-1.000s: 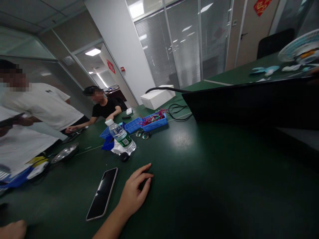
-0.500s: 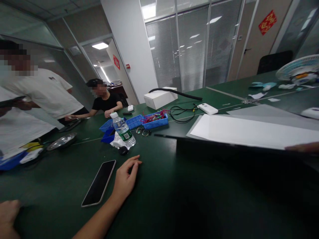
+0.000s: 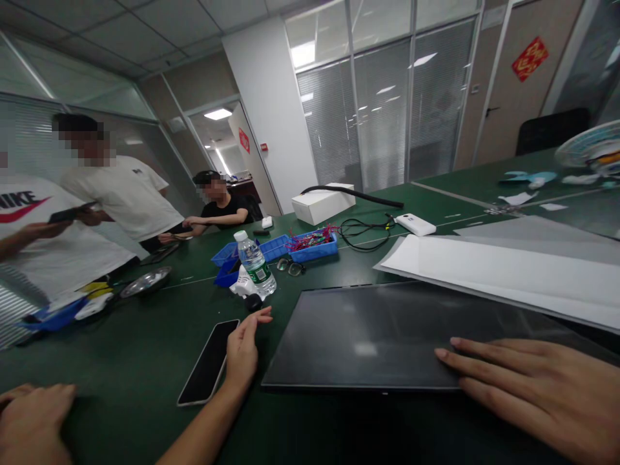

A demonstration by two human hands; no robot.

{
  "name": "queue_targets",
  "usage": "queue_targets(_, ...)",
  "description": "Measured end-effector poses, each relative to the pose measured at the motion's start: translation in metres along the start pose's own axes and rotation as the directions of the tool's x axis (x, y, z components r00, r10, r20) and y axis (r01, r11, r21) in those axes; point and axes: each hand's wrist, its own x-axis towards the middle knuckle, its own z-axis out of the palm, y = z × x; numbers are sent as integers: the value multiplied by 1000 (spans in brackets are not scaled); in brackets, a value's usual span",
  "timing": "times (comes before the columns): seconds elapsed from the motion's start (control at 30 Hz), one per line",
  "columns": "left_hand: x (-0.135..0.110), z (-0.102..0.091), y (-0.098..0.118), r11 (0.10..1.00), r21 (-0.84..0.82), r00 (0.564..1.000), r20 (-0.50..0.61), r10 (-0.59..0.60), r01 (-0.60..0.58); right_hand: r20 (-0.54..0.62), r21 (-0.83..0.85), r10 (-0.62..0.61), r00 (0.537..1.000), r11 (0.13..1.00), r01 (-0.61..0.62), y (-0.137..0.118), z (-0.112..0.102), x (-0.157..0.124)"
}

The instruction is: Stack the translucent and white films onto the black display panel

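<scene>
A flat black screen panel (image 3: 358,336) lies on the green table in front of me, its glossy face up. My right hand (image 3: 533,381) rests palm down over its right part, fingers stretched out and pointing left. Off the panel's left edge is my left hand (image 3: 243,345), on the table with loosely extended fingers and nothing in it. A dark-screened phone (image 3: 208,361) lies right beside my left wrist. Just beyond my left fingertips sit a small round black object (image 3: 252,302) and a water bottle (image 3: 256,265).
White sheets (image 3: 484,271) lie behind the panel. Blue trays, one with red-wired parts (image 3: 312,244), eyeglasses (image 3: 290,266), a black cable (image 3: 361,234) and a white box (image 3: 323,205) are farther back. Another person's hand (image 3: 39,413) rests at lower left; several people are across the table.
The panel has gone from raised, with its edge tipped up, to lying face up on the table. My right hand has moved from its far right end onto its face. My left hand stays by the phone.
</scene>
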Motion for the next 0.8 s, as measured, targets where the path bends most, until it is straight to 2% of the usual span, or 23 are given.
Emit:
queue_targets(0.07,0,1,-1,1000,25,1000,27,12,-12,140,-37,-127,982,990,133,6,5,15)
queue_targets(0.1,-1,2,-1,998,50,998,60,29,-32,201,-7,-149,968,988,154,13,6,21)
queue_targets(0.17,-4,3,3,985,129,980,179,92,-116,281,84,-90,955,994,69,34,9,30)
queue_targets(0.2,-6,4,6,968,176,957,259,132,-181,297,100,-21,955,995,-10,48,11,31)
queue_targets(0.27,-10,5,14,909,255,878,437,196,-330,272,57,181,945,977,-203,79,21,26)
queue_targets(0.33,-13,7,21,834,294,766,605,216,-467,266,10,363,893,925,-379,110,37,15)
queue_targets(0.37,-14,8,24,807,289,704,679,206,-515,274,-8,450,850,885,-466,123,46,9)
queue_targets(0.43,-14,10,27,778,283,628,758,176,-560,300,25,543,784,818,-575,142,61,-3)
queue_targets(0.5,-13,12,27,760,306,616,773,153,-573,334,53,577,745,778,-626,150,69,-11)
queue_targets(0.67,-12,15,19,726,345,643,746,173,-595,345,5,620,705,750,-662,151,72,-18)
queue_targets(0.8,-16,16,18,692,369,659,723,205,-620,329,-66,685,650,703,-708,158,74,-28)
